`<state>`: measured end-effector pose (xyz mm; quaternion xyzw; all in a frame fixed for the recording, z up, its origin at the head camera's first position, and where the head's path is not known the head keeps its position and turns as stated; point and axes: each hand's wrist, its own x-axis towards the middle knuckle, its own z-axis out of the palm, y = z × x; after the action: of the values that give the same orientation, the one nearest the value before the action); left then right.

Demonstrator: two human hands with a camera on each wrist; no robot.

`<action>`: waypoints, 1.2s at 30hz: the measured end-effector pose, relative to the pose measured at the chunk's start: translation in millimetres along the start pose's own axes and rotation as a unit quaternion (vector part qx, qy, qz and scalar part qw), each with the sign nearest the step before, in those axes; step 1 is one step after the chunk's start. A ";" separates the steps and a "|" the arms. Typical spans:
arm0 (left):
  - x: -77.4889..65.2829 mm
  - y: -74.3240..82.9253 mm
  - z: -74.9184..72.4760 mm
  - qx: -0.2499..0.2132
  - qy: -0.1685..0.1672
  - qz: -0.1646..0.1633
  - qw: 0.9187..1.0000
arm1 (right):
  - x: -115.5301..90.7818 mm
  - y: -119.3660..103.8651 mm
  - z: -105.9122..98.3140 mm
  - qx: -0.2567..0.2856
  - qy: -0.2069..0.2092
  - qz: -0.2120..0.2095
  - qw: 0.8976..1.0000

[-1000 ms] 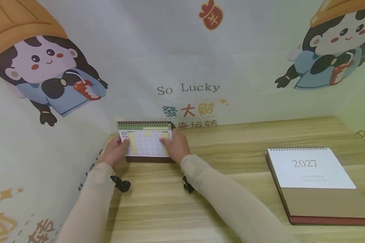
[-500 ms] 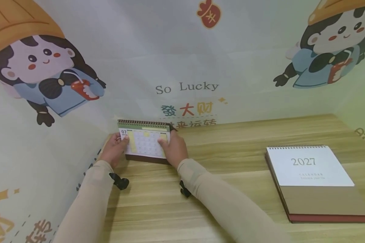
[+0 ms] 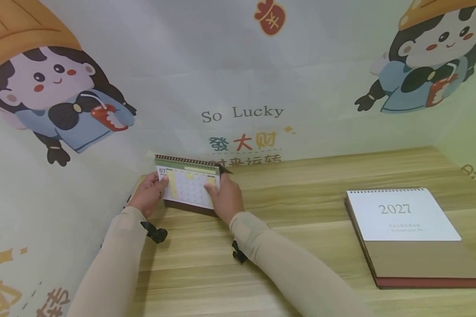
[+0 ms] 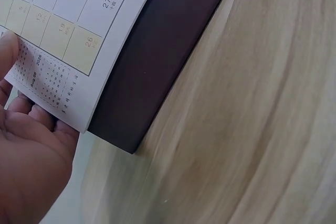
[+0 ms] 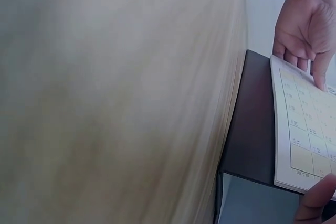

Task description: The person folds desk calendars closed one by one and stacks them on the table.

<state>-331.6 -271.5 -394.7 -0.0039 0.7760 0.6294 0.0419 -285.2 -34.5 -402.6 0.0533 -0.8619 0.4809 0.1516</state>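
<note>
A small spiral-bound desk calendar (image 3: 188,182), its page marked 07, stands upright at the back left of the table, close to the wall. My left hand (image 3: 146,196) grips its left edge, thumb on the page and fingers behind. At the right edge my right hand (image 3: 228,198) holds it the same way, with its thumb on the front. In the left wrist view the dark base (image 4: 152,61) of the calendar shows below the white pages. The right wrist view shows the base's open side end and my right thumb (image 5: 317,198) on the page corner.
A larger calendar (image 3: 404,215) printed 2027 lies on the right of the wooden table (image 3: 293,211). A printed cloth wall (image 3: 174,88) with cartoon figures closes off the back and sides.
The small calendar has turned slightly, its right end coming nearer to me, with both hands still holding it. The view has shifted a little. The 2027 calendar stays on the table.
</note>
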 end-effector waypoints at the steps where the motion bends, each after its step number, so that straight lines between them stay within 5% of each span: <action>1: 0.9 -0.4 0.5 -0.001 0.001 -0.001 1.000 | -0.5 -0.3 -0.5 0.002 -0.001 0.003 1.000; 23: 7.3 -1.3 4.4 -0.012 0.004 -0.025 1.000 | -16.3 -7.7 -1.8 0.010 0.003 0.018 1.000; 36: 10.5 -4.2 4.7 -0.034 -0.007 -0.021 0.999 | -23.4 -9.2 -3.0 -0.003 0.003 -0.008 1.000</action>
<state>-341.6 -267.2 -400.5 -0.0175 0.7533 0.6546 0.0606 -260.2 -38.1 -400.9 0.0580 -0.8624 0.4772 0.1586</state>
